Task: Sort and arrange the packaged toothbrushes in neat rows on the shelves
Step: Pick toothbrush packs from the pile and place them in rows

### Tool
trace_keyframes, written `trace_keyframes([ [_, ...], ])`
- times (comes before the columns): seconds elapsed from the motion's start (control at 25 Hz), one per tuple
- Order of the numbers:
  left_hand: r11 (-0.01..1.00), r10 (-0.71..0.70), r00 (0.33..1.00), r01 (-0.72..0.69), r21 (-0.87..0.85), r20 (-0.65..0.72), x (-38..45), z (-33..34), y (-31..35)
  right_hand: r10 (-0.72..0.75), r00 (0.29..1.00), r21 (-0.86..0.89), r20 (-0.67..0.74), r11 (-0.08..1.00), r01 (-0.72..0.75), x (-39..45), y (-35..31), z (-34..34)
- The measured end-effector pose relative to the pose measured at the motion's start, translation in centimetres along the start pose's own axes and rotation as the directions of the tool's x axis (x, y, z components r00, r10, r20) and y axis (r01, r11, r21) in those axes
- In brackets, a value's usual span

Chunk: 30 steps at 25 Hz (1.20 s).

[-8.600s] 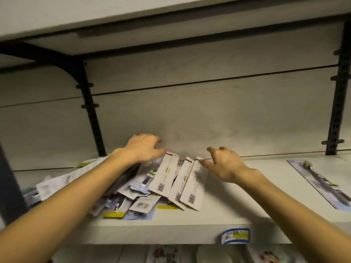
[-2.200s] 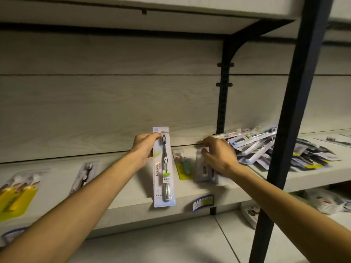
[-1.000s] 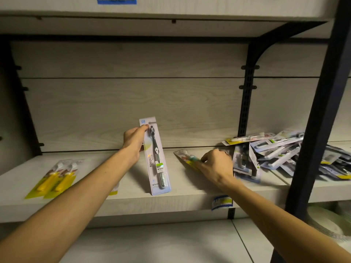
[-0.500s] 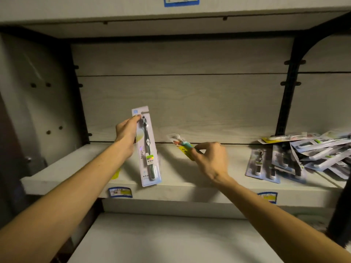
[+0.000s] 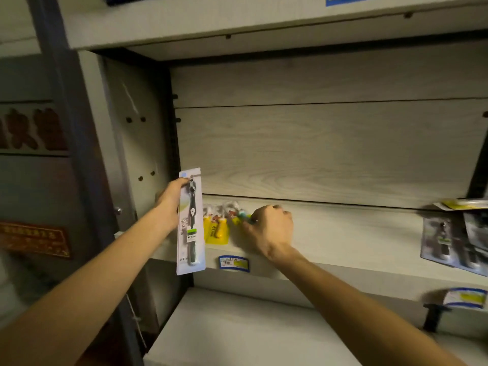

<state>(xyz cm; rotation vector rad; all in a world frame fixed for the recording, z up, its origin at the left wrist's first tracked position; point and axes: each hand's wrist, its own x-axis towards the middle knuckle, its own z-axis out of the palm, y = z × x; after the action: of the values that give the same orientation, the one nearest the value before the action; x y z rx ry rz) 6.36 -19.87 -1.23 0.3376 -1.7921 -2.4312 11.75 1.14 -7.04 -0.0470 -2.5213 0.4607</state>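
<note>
From my remote station: my left hand [image 5: 173,200] grips the top edge of a long white toothbrush pack [image 5: 190,223], holding it upright in front of the shelf [image 5: 343,233] lip at about nine o'clock of centre. My right hand [image 5: 272,229], fingers curled, pinches a small yellow pack with a teal brush [image 5: 241,217], low over the shelf just beside the yellow packs [image 5: 215,229] lying there. At three o'clock, grey packs [image 5: 446,239] lie on the shelf, blurred. A blue price tag [image 5: 233,263] sits on the shelf's front edge.
</note>
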Motion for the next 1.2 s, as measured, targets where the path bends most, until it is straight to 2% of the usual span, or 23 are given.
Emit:
trace_keyframes([
  [0.2,1.0,-0.018,1.0,0.018,0.0,0.014,1.6,-1.8,-0.2,-0.02,0.999,-0.059,0.046,0.998,0.023,-0.4,-1.5,1.3],
  [0.36,0.999,-0.05,0.997,0.05,-0.009,0.058,2.1,-1.6,-1.1,0.091,0.996,-0.052,0.027,0.995,-0.089,0.0,-1.1,1.0],
  [0.52,0.998,-0.06,0.994,0.062,-0.019,0.094,2.3,-0.8,-1.7,0.049,0.997,-0.128,0.055,0.991,-0.042,-0.7,-1.3,1.2],
  [0.72,0.997,-0.078,0.991,0.075,0.038,0.105,2.2,-0.1,-2.4,0.006,0.982,0.02,0.187,1.0,-0.01,-0.5,-1.2,1.5],
  [0.8,0.995,-0.089,0.989,0.083,0.052,0.121,2.2,0.2,-2.6,-0.008,0.981,0.044,0.194,0.999,-0.001,-0.9,-1.0,0.9],
  [1.04,0.996,-0.077,0.975,0.067,0.057,0.208,1.1,4.5,-2.4,-0.056,0.987,-0.084,0.153,0.994,0.069,-1.2,4.7,-3.4],
  [1.2,0.995,-0.087,0.959,0.068,0.079,0.269,0.1,8.6,-4.4,-0.026,0.968,-0.144,0.25,0.988,0.064,-1.7,9.0,-5.1],
])
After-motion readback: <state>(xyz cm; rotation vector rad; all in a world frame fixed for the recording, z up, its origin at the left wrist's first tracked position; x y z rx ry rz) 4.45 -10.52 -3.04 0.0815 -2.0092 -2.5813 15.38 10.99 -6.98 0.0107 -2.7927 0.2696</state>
